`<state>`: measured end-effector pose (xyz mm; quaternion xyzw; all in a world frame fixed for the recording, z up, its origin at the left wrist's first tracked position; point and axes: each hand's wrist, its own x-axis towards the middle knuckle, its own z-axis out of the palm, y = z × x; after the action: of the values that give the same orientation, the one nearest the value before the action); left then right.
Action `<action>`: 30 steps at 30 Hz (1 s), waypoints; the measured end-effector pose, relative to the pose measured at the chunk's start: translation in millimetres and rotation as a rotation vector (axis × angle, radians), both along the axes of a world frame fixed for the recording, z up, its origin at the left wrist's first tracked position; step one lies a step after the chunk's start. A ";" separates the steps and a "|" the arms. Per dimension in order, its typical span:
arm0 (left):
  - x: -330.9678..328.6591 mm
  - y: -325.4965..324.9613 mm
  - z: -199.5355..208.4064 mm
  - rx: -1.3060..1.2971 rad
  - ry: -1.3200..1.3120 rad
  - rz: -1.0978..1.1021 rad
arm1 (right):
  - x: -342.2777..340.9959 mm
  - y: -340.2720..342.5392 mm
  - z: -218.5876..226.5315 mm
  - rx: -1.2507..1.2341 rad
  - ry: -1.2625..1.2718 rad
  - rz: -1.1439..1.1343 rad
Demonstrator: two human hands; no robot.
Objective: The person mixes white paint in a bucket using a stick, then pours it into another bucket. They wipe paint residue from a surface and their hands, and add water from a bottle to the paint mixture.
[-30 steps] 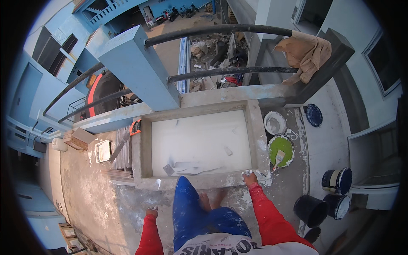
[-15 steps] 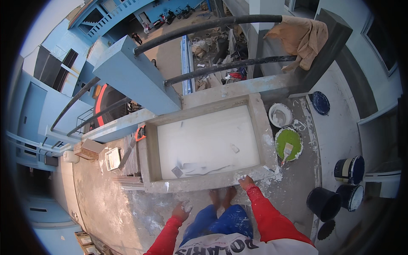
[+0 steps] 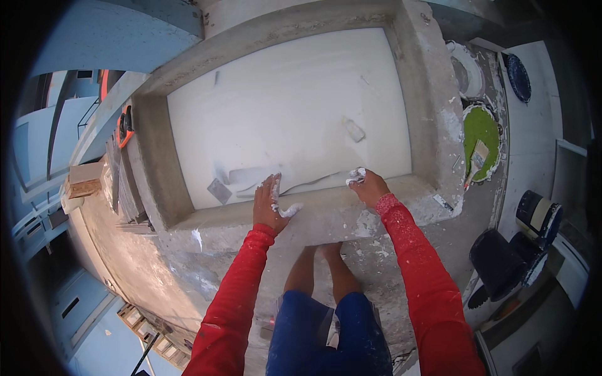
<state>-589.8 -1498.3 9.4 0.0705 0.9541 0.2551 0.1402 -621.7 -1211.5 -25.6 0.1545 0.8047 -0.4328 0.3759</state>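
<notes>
A concrete basin [image 3: 433,94] holds a smooth white surface [image 3: 282,100], perhaps liquid. Over its near edge my left hand [image 3: 271,205] reaches with fingers straight and the thumb apart; white paste coats the thumb side, and it holds nothing. My right hand [image 3: 370,188] is closed, thumb against bent fingers, all smeared white; whether anything is pinched inside is hidden. Between and beyond the hands, a wavy greyish strip [image 3: 313,182] lies along the near side of the white surface. A small grey square [image 3: 219,192] is left of it, and a pale small block [image 3: 353,130] farther right.
An orange-handled saw [image 3: 125,127] and stacked grey boards [image 3: 128,182] stand left of the basin. On the right are a white bucket [image 3: 469,72], a green round lid [image 3: 481,135] bearing a paint brush [image 3: 478,160], a dark blue lid [image 3: 518,78] and several dark buckets [image 3: 498,263].
My view has tilted down and closer to the basin. Both hands have moved forward, from before its near wall to over its near edge. The left hand's fingers have straightened.
</notes>
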 end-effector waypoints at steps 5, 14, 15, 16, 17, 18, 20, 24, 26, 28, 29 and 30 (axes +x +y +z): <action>-53.6 -17.0 -144.5 -0.429 0.068 -0.109 | -69.4 59.1 -125.0 0.615 -0.080 0.125; -103.0 15.7 -236.4 -0.365 -0.613 0.184 | -94.1 0.7 -177.1 0.187 -0.340 0.007; -105.1 17.9 -234.3 -0.318 -0.644 0.196 | -87.9 -25.6 -165.0 0.024 -0.344 -0.128; -105.3 33.2 -235.3 -0.265 -0.573 0.111 | -66.9 -38.4 -180.6 -0.273 -0.137 -0.332; -93.6 23.2 -236.9 -0.259 -0.508 0.061 | -65.3 -74.3 -164.3 -0.354 -0.195 -0.206; -83.5 21.1 -245.5 -0.207 -0.381 0.036 | -63.2 -96.4 -171.8 -0.364 -0.139 -0.204; -77.6 59.0 -251.6 -0.087 -0.207 -0.071 | -52.3 -104.3 -214.3 -0.258 -0.084 -0.259; -70.9 57.3 -252.2 -0.194 -0.140 -0.109 | -55.9 -138.1 -216.1 -0.600 -0.197 -0.443; -88.9 35.3 -261.8 -0.517 -0.498 -0.187 | -32.1 -171.2 -223.5 -0.511 0.127 -0.306; -77.5 56.7 -250.1 -0.298 -0.377 -0.224 | -43.7 -143.1 -242.8 -0.390 0.043 -0.397; -71.1 63.4 -241.3 -0.190 -0.303 -0.235 | -55.6 -126.6 -245.6 -0.331 0.014 -0.436; -51.8 49.0 -254.0 -0.317 -0.141 -0.402 | -72.1 -127.1 -232.8 -0.341 -0.073 -0.482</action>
<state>-641.6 -1449.3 -244.7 0.2180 0.9368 0.0738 0.2635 -693.8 -1338.6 -258.4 0.2914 0.6461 -0.6328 0.3116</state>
